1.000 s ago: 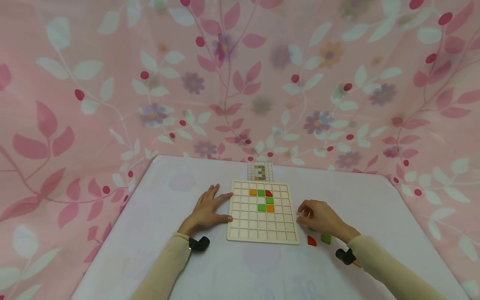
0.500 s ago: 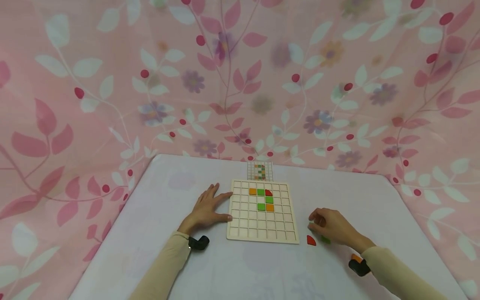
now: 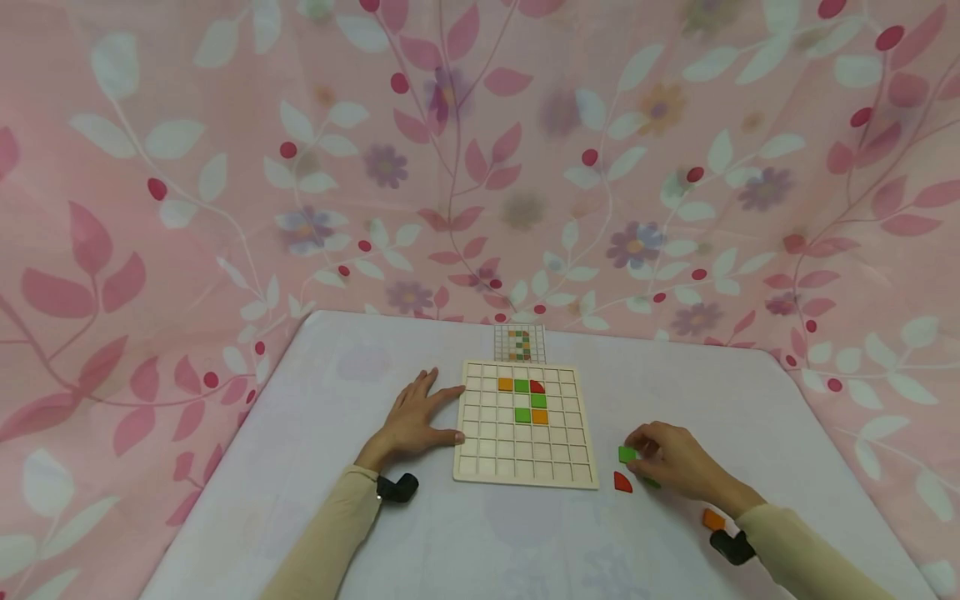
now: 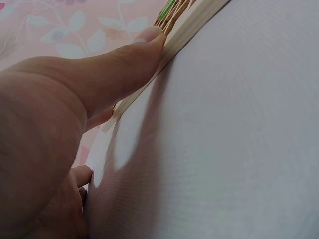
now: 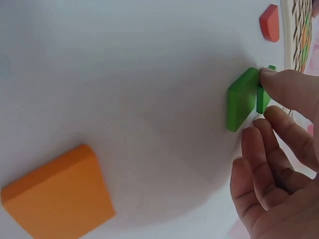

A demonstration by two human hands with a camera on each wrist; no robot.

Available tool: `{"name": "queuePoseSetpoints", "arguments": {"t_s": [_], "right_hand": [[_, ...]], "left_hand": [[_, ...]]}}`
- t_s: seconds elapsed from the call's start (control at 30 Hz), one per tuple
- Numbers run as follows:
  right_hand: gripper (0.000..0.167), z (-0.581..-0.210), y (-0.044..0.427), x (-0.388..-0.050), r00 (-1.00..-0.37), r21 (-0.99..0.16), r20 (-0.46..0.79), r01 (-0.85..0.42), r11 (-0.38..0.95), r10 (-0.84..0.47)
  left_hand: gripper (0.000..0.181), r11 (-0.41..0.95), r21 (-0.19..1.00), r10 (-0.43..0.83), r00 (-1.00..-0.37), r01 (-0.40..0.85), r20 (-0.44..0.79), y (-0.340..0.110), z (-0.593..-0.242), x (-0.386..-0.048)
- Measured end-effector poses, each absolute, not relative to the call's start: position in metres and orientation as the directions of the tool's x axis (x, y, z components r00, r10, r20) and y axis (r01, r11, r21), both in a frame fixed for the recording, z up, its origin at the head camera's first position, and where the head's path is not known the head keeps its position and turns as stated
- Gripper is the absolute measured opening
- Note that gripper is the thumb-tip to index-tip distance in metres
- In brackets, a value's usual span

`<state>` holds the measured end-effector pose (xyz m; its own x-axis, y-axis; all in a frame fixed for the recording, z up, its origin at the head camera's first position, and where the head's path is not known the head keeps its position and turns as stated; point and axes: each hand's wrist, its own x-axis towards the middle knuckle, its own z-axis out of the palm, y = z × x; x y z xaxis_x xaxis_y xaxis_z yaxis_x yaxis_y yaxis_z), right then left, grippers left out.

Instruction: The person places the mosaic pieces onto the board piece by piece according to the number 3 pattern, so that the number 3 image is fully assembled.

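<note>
The left hand point(image 3: 411, 421) lies left of the wooden grid board point(image 3: 525, 471), fingers spread, with the index fingertip and thumb at its edge. In the left wrist view its thumb point(image 4: 119, 67) touches the board's side point(image 4: 192, 30). Right of the board, the right hand point(image 3: 671, 458) has its thumb and index finger at opposite edges of a green tile point(image 3: 626, 454) on the table, pinching it; the other fingers are curled. A second green tile point(image 5: 241, 102) lies beside the thumb, mostly hidden in the head view. A red quarter-round tile point(image 3: 622, 482) lies nearer the board's corner.
An orange tile point(image 3: 713, 519) lies near the right wrist. Orange, green and red tiles sit in the board's upper cells. Behind the board is a small gridded pattern card point(image 3: 502, 343). A pink floral curtain point(image 3: 480, 167) hangs beyond the white table point(image 3: 375, 542).
The right hand has moved rightward and slightly nearer from beside the board, and the green tile and orange tile now show more. The left hand and board have not visibly moved.
</note>
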<state>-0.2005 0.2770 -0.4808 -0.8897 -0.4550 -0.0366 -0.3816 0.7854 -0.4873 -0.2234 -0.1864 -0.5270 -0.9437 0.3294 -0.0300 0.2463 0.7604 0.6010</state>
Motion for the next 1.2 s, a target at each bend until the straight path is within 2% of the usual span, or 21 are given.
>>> {"name": "queuePoseSetpoints", "arguments": {"t_s": [0.53,1.2], "right_hand": [[0.021,-0.489,0.274,-0.201,-0.907,-0.375,-0.025,-0.382,0.845,-0.421],[0.019,-0.485,0.236,-0.207,-0.888,-0.371,0.025,-0.435,0.82,-0.46]], "left_hand": [[0.083,0.755,0.604,0.336,-0.942,0.256,-0.022,-0.186,-0.527,-0.224],[0.083,0.754,0.607,0.335,-0.942,0.252,-0.025,-0.187,-0.526,-0.223]]}}
